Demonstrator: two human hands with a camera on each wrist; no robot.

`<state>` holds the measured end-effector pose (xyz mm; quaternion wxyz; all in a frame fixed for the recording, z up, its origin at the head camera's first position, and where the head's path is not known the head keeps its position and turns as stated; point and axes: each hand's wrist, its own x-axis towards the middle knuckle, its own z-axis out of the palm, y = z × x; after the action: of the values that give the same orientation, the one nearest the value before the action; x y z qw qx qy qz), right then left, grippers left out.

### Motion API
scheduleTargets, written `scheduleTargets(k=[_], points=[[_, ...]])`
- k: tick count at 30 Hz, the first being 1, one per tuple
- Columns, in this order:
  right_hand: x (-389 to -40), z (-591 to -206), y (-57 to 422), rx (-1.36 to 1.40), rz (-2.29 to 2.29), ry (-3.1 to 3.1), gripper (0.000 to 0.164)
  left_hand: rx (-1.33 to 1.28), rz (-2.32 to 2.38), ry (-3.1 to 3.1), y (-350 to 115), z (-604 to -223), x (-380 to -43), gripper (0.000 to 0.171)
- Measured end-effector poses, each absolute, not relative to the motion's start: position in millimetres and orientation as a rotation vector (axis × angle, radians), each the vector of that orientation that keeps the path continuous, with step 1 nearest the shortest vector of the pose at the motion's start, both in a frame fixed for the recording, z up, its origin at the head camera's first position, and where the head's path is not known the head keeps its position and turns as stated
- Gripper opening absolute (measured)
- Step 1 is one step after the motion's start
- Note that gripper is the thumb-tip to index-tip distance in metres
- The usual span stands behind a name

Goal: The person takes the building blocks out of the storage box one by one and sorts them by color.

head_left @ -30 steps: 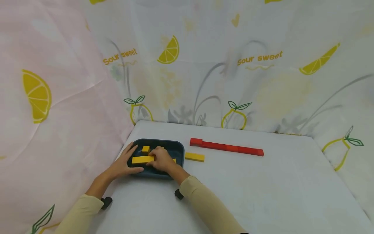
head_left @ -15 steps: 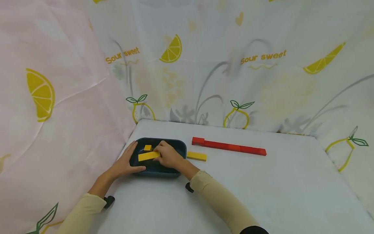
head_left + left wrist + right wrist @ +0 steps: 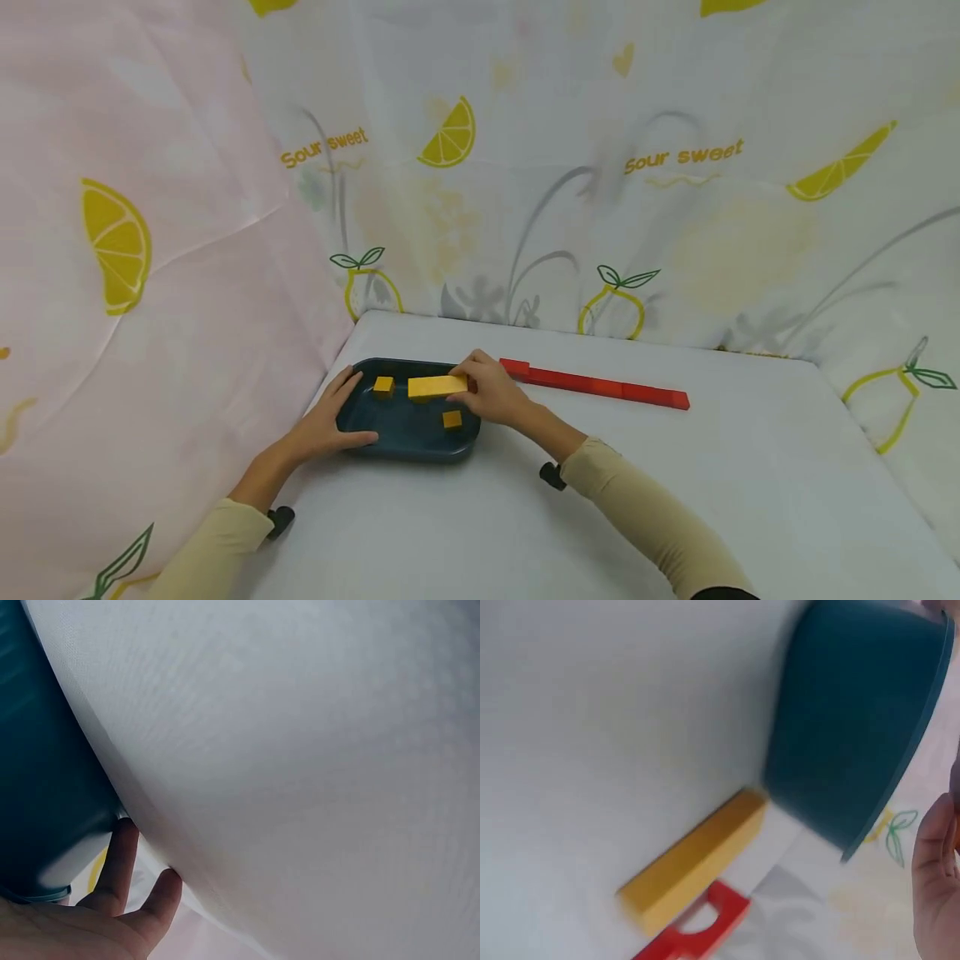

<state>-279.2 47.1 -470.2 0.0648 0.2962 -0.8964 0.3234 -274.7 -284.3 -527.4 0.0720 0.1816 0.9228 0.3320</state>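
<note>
A dark teal tray (image 3: 408, 454) stands at the table's left side. My left hand (image 3: 321, 427) rests against its left end, fingers spread along the wall and thumb over the front rim. With my right hand (image 3: 491, 393) I pinch the right end of a long yellow block (image 3: 433, 387), held level over the tray's back right part. Two small yellow blocks show in the tray, one at the back left (image 3: 383, 386) and another at the front right (image 3: 452, 420). A second long yellow block (image 3: 694, 859) lies on the table just outside the tray; in the head view my right hand hides it.
A row of red blocks (image 3: 585, 383) runs rightward across the back of the table (image 3: 637, 492). In the right wrist view, one red block (image 3: 724, 907) has a rounded cut-out. Printed cloth (image 3: 525, 208) hangs behind the table and along its left.
My right hand has lifted the long yellow block and carried it rightward and back across the tray. The small front-right block has come into sight. My left hand keeps its place at the tray.
</note>
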Motion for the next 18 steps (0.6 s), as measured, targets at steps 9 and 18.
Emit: scheduleTargets(k=[9,18], points=[[-273,-475,133,0.629,0.998,-2.75,0.033,0.547,0.983,2.766,-284,-527,-275,0.113],[-257,-497,184,0.467,0.96,-2.839,0.032,0.535,0.99,2.765,-285,-528,-277,0.11]])
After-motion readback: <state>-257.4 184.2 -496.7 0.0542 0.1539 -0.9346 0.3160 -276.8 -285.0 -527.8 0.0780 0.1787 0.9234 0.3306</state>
